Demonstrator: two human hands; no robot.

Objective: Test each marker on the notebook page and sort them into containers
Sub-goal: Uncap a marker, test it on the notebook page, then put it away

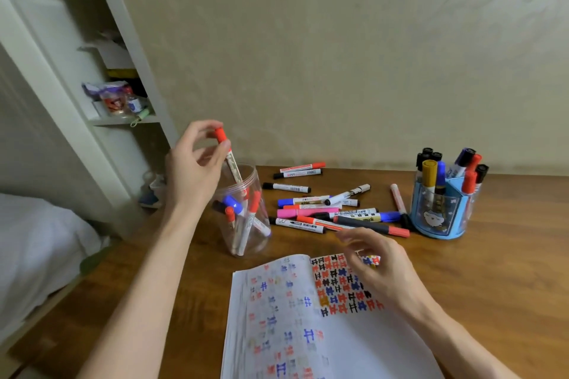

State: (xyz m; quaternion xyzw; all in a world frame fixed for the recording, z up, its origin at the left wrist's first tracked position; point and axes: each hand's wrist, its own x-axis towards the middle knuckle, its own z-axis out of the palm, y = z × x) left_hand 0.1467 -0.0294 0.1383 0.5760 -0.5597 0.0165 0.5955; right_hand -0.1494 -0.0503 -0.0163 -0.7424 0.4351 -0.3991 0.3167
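My left hand (192, 163) pinches a red-capped marker (229, 160) by its cap end, its lower end poking into the mouth of a clear plastic jar (246, 243) that holds several red and blue markers. My right hand (378, 268) hovers over the open notebook (308, 332), fingers loosely curled and holding nothing. The right page carries rows of red, black and blue test marks. A pile of loose markers (332, 209) lies on the desk behind the notebook. A blue pen holder (443, 212) at the right stands full of markers.
The wooden desk (508, 255) runs to a beige wall behind. A white shelf unit (101, 71) stands at the left with small items on it. A bed with white bedding (34, 255) lies beyond the desk's left edge.
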